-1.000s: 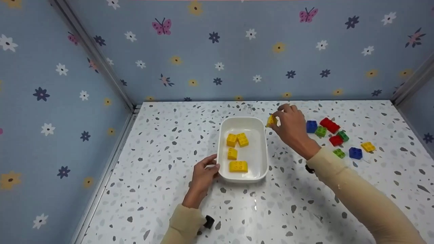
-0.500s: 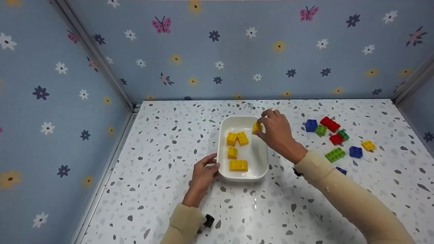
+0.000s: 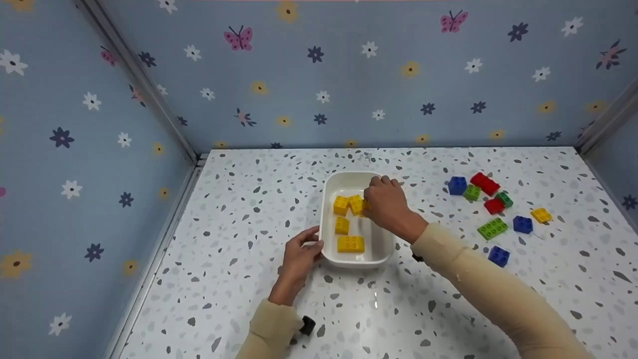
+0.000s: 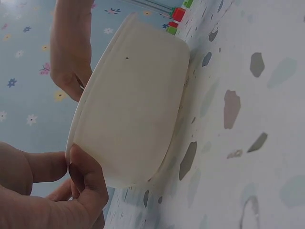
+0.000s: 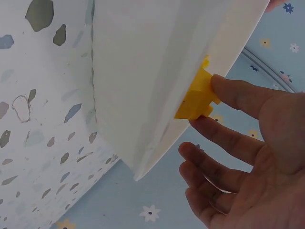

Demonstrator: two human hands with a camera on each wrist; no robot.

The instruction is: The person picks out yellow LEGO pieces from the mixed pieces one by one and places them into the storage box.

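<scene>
A white plastic bin (image 3: 356, 264) stands on the table with several yellow toy bricks (image 3: 351, 244) lying in it. My left hand (image 3: 298, 257) grips the bin's left rim; the thumb and fingers pinch that edge in the left wrist view. Over the bin's right side, my right hand (image 3: 388, 203) reaches in from above. Between its thumb and index finger it pinches another yellow toy brick (image 5: 194, 98), clear in the right wrist view. The head view shows only a sliver of that brick, as the hand covers the rest.
Right of the bin lie loose bricks on the speckled table (image 3: 224, 224): blue ones (image 3: 499, 256), red ones (image 3: 484, 184), green ones (image 3: 492, 228) and a yellow one (image 3: 541, 215). A flowered wall (image 3: 344, 75) rises behind, with another at the left.
My right hand has carried the yellow toy brick leftward from beside the bin, over its right rim and down inside. The left hand has stayed on the rim.
</scene>
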